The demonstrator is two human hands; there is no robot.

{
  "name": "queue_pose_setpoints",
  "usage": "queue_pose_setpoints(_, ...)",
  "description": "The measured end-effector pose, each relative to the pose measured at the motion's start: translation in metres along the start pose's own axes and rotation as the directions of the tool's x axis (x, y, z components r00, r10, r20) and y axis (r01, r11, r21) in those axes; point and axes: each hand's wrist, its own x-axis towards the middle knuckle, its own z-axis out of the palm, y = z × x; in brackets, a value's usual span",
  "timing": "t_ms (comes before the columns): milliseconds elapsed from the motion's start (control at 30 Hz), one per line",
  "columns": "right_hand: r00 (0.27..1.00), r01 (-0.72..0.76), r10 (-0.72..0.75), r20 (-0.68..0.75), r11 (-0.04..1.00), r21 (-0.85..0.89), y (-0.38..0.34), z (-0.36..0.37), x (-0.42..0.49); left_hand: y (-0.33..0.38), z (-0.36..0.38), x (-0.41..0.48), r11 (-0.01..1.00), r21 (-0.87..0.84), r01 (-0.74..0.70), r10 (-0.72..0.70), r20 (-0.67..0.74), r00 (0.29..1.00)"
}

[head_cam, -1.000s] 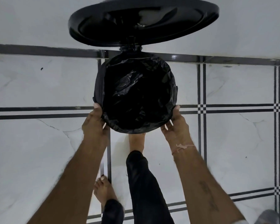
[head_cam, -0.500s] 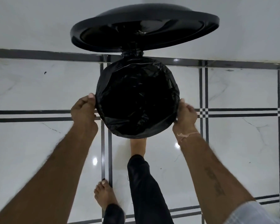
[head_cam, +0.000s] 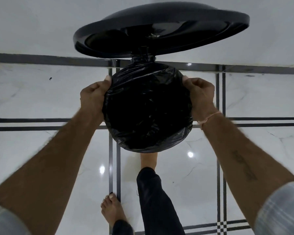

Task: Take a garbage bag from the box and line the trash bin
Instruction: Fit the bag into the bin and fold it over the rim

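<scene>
A black garbage bag (head_cam: 148,109) sits in the round trash bin at the centre of the frame, its mouth spread open and its edge folded over the bin's rim all the way round, so the bin itself is hidden under the plastic. The left hand (head_cam: 93,97) is curled closed on the bag's edge at the left side of the rim, thumb up on top of the fold. The right hand (head_cam: 199,95) grips the opposite edge the same way, fingers bent tight around the plastic; a thin thread band (head_cam: 209,118) circles that wrist. Above, the black lid (head_cam: 161,29) stands tilted open on its hinge. One bare foot (head_cam: 148,159) reaches under the near side of the bin; the other (head_cam: 112,211) rests on the glossy white tiled floor (head_cam: 41,99) at the lower middle.
</scene>
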Motion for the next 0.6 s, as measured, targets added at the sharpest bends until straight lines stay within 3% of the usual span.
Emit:
queue_pose_setpoints(133, 0.989, -0.142, 0.141, -0.053, 0.99, -0.022, -0.016, 0.007, 0.02, 0.013, 0.008, 0.017, 0.999, 0.042, -0.008, 0.01, -0.048, 0.999)
queue_pose_setpoints(267, 0.978, -0.116, 0.099, 0.181, 0.99, 0.082, -0.026, 0.015, 0.014, 0.024, 0.019, 0.022, 1.0, 0.023, -0.018, 0.016, 0.067, 0.998)
queue_pose_setpoints(433, 0.986, -0.115, 0.114, 0.119, 0.993, -0.003, -0.036, 0.027, 0.033, 0.033, 0.03, 0.037, 0.997, 0.073, -0.02, 0.017, 0.046, 0.999)
queue_pose_setpoints(600, 0.949, -0.128, 0.122, 0.291, 0.992, 0.004, -0.04, 0.023, 0.027, 0.033, 0.023, 0.04, 0.992, 0.113, 0.058, -0.079, 0.191, 0.978)
